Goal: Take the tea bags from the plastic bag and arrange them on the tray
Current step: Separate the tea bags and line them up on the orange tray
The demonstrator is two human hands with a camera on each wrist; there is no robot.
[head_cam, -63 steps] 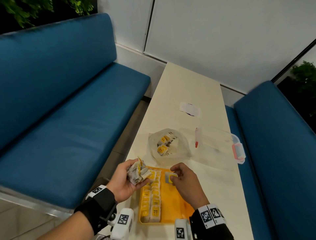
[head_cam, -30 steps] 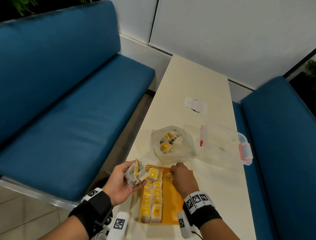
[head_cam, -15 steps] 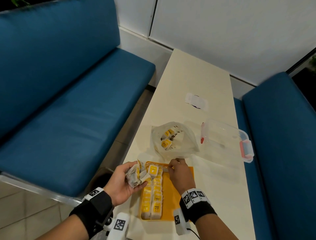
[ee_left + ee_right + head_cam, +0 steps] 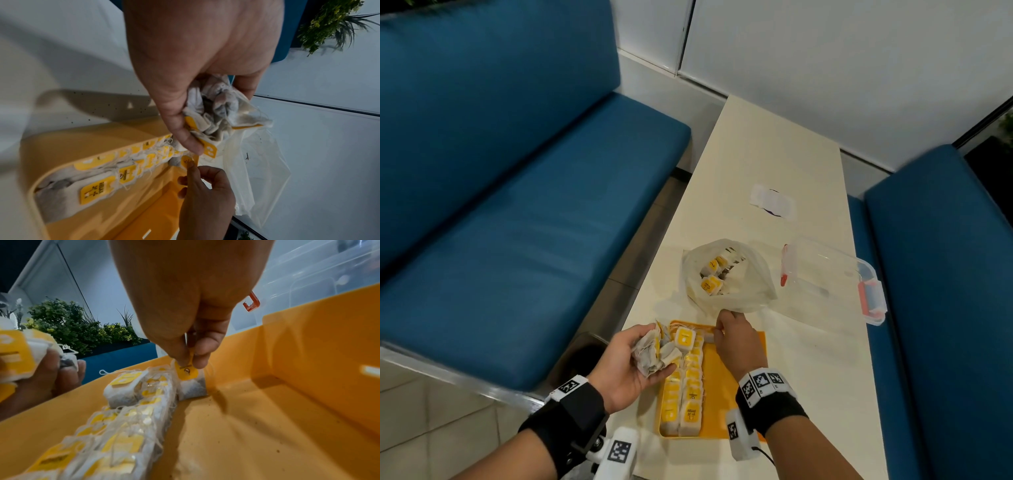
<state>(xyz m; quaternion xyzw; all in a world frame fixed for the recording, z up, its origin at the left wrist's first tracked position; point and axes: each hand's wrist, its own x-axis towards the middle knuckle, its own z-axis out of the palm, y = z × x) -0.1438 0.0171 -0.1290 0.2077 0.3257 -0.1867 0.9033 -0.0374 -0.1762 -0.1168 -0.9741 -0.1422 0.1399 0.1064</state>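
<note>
From right wrist, fingers (image 4: 202, 344) pinching tea bag (image 4: 192, 382), hidden overhead

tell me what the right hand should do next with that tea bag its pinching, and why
Probably let go and reach for another from the bunch of tea bags in the left hand. The right hand pinches the tag of a tea bag already standing on the yellow tray floor at the far end of the rows.
</note>
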